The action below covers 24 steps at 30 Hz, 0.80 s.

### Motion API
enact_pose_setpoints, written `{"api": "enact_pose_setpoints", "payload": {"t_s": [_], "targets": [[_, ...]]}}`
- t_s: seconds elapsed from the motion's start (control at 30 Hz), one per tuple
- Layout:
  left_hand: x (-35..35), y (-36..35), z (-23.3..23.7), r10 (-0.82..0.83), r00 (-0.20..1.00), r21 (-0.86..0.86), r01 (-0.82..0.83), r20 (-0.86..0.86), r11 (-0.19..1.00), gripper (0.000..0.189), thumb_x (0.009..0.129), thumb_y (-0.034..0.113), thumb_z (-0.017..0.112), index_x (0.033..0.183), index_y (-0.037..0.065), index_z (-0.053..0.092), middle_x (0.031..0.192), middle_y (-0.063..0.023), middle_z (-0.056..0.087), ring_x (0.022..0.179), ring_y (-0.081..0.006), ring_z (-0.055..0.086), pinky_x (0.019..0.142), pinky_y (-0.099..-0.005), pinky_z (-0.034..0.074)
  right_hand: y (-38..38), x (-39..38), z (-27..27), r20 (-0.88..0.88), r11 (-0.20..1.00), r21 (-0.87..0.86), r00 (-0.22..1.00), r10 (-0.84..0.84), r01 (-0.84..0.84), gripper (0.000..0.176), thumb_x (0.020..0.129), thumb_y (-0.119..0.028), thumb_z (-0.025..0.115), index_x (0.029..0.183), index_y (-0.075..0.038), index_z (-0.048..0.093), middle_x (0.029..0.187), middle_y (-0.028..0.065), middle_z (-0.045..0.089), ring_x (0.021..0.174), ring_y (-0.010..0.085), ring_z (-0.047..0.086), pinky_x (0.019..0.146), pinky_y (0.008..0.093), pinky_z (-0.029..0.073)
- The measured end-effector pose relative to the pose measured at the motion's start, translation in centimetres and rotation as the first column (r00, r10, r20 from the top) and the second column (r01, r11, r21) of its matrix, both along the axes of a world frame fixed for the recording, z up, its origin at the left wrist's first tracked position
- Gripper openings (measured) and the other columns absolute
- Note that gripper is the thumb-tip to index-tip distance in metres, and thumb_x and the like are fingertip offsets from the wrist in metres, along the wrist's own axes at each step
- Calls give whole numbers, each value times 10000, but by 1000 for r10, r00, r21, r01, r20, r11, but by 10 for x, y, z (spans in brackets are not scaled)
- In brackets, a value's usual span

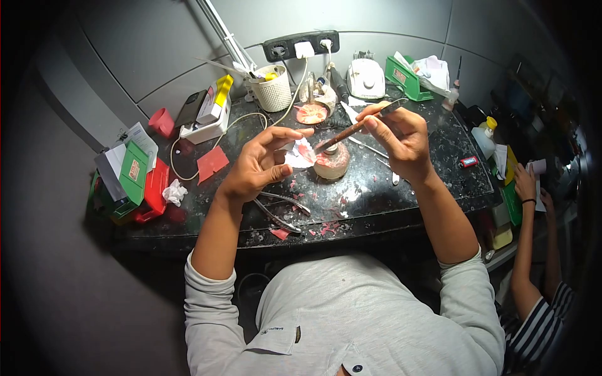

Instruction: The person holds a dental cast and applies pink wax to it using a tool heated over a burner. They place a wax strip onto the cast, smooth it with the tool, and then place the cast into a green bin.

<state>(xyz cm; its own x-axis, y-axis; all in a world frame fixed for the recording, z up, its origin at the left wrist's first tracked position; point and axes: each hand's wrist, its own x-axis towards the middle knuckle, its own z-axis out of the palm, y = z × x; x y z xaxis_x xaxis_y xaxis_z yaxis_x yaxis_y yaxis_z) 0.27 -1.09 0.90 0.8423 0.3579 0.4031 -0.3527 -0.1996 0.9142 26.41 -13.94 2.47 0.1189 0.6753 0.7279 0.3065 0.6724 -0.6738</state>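
Observation:
My left hand (263,161) is closed on a small white dental cast (297,160) with pink wax on it, held between thumb and fingers. My right hand (401,139) pinches a wax knife (348,131) by its brown handle. One end of the tool reaches down-left to the cast; its thin metal other end sticks out at the upper right. Just behind and below the tool's lower end stands a round, wax-smeared jar (332,166). Metal pliers-like handles (277,213) lie on the black bench beneath my left hand. Pink wax scraps are scattered around them.
A pink wax sheet (212,163) and crumpled tissue (175,193) lie left, near green and red boxes (150,188). Behind are a white basket (272,91), a dish of pink wax (311,113) and a white device (366,80). A co-worker's arms (530,232) are at right.

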Motion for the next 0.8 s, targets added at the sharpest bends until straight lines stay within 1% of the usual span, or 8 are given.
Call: {"api": "enact_pose_setpoints", "payload": {"t_s": [0.1,0.17,0.23,0.5,0.6,0.7,0.77,0.8], "targets": [[1,0,0,-2,1000,-5,2,-7,1000,479,881,100,761,1302,46,539,1454,-173,521,1343,-204,482,986,-299,482,-1,1,0,21,1000,-1,1000,24,-24,175,980,-88,652,1058,67,676,914,78,721,827,80,648,719,208,516],[1,0,0,-2,1000,8,2,3,1000,478,882,99,761,1302,45,538,1455,-174,518,1339,-204,485,991,-305,483,0,1,-1,-27,1000,-8,1000,6,-6,174,978,-86,653,1058,67,675,914,81,723,831,84,651,721,210,518],[2,2,-3,-21,1000,-6,21,22,1000,479,883,99,760,1303,44,537,1458,-177,513,1342,-210,484,1000,-318,484,1,1,-1,-22,1000,0,1000,11,-11,173,978,-86,655,1057,67,676,911,80,724,831,84,652,720,209,517],[1,-1,0,-12,1000,-24,12,11,1000,478,883,98,761,1302,39,537,1455,-178,513,1303,-203,512,991,-310,490,-1,4,-1,-39,999,-37,999,19,-20,170,979,-93,652,1040,64,673,897,73,720,834,83,656,727,211,523],[1,1,-2,-9,1000,-27,9,4,1000,477,883,99,762,1300,38,540,1453,-177,516,1295,-200,517,988,-309,492,1,3,-1,-44,999,-40,999,11,-12,172,979,-97,653,1037,64,672,890,69,714,821,79,649,708,209,516],[1,2,-3,-13,1000,-25,13,14,1000,474,882,97,762,1298,37,542,1452,-177,518,1288,-198,523,988,-308,493,1,4,1,-100,1000,15,995,-8,10,168,974,-101,662,1020,59,682,856,56,707,779,68,633,670,198,493],[1,2,-3,-11,1000,-22,11,14,1000,473,881,96,762,1296,36,543,1451,-178,519,1280,-195,528,988,-308,492,-1,11,5,-115,979,-116,977,-178,165,160,967,-103,670,993,52,698,816,43,705,737,58,618,644,198,478],[2,2,-3,-9,1000,-16,10,24,1000,472,881,94,761,1296,36,543,1452,-177,518,1285,-197,525,994,-310,489,5,14,3,-123,971,-93,966,-229,219,153,956,-105,682,967,45,712,789,35,705,717,52,613,635,201,475]]}}
